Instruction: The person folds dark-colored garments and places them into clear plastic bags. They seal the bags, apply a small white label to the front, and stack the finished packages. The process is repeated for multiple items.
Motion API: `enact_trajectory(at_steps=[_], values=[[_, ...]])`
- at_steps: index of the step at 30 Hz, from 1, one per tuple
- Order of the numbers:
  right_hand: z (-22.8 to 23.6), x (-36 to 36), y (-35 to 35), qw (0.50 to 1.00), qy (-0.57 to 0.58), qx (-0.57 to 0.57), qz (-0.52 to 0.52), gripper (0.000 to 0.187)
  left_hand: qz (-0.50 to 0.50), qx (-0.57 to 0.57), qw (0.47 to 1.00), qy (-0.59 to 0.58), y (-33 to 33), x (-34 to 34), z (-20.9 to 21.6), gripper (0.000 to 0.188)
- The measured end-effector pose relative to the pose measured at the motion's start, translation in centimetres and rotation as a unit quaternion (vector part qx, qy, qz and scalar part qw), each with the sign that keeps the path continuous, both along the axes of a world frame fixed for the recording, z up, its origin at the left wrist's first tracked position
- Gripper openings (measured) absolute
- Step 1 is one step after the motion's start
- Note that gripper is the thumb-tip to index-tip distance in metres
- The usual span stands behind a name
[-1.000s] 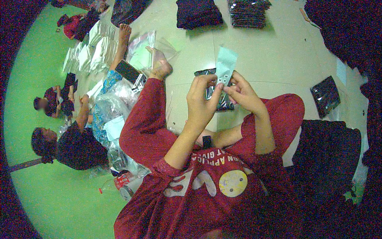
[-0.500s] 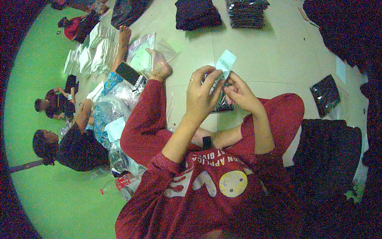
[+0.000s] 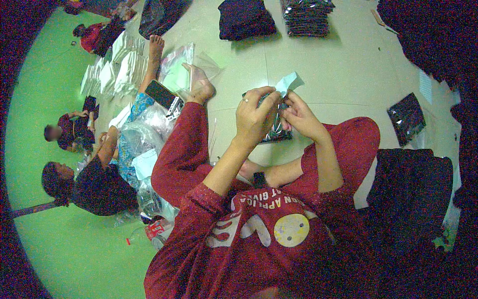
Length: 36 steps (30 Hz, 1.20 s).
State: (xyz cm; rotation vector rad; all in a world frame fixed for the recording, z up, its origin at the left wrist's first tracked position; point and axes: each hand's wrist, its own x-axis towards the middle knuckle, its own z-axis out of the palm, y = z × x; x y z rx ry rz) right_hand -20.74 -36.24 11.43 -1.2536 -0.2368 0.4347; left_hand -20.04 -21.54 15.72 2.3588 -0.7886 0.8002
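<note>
Between my raised hands, a pale blue paper strip (image 3: 289,82) sticks up, its top end bent over to the right. My left hand (image 3: 255,113) has its fingers curled and pinched at the strip's lower end. Close on the other side, my right hand (image 3: 301,119) is closed, fingertips at the same end of the strip; its exact grip is partly hidden. Below the hands lies a dark packet in shiny clear plastic (image 3: 278,131), mostly covered by my left hand.
Beyond are a stack of dark folded garments (image 3: 246,20) and a stack of bagged ones (image 3: 307,18). Another bagged dark garment (image 3: 407,119) and a black cloth pile (image 3: 413,184) are right. Left are a phone (image 3: 160,92), plastic bags (image 3: 144,130), white stacks (image 3: 117,70) and a seated co-worker (image 3: 97,184).
The paper strip has bent over and dropped a little lower. My hands stay close together, my left shifted only slightly. The seated co-worker's arm on the left has moved.
</note>
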Motion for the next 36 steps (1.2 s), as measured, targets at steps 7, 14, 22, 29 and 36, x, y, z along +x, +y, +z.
enact_trajectory(at_steps=[7, 14, 22, 29, 36], values=[[-0.5, 0.0, 0.1, 0.999, -0.013, 0.022, -0.022, 0.044, -0.023, 0.015, 0.999, -0.021, 0.3, 0.4, -0.5, 0.025], [-0.8, 0.3, 0.1, 1.000, -0.009, 0.025, -0.002, 0.037, -0.043, -0.026, 0.998, 0.029, 0.1, 0.7, -0.8, 0.026], [-1.4, 0.6, -0.1, 0.999, -0.024, 0.036, 0.019, 0.042, -0.043, -0.019, 0.999, 0.015, 0.3, 0.8, -1.7, 0.027], [-2.6, 0.6, 0.2, 1.000, 0.008, 0.025, -0.012, 0.047, -0.057, -0.036, 0.996, 0.065, 0.5, 0.9, -1.9, 0.026], [-2.1, 0.8, -0.2, 1.000, 0.025, -0.015, 0.013, 0.047, -0.061, -0.147, 0.974, 0.161, 0.5, 0.8, -1.3, 0.023]])
